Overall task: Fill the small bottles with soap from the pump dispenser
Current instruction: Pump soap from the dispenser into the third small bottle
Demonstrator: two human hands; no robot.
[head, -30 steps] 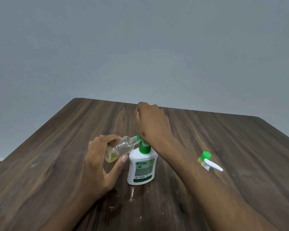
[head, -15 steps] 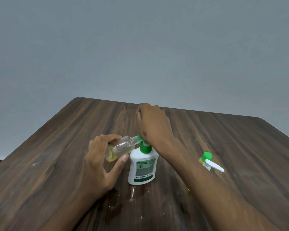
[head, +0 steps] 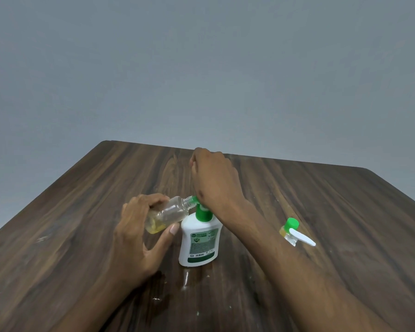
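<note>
Two hands work: left hand (head: 139,233) grips the tilted small clear bottle (head: 168,213); right hand (head: 213,180), fingers curled, presses the pump dispenser (head: 199,238), whose nozzle meets the bottle's mouth.

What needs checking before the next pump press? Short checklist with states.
1. Small bottle mouth meets the green nozzle: ok.
2. Left hand grips the tilted bottle: ok.
3. Right hand sits over the pump top: ok; finger contact cannot tell.
4. Dispenser upright on the table: ok.
5. Bottle has room, yellow soap only at its base: ok.
6. Table dry: not ok, wet patches in front of the dispenser.
</note>
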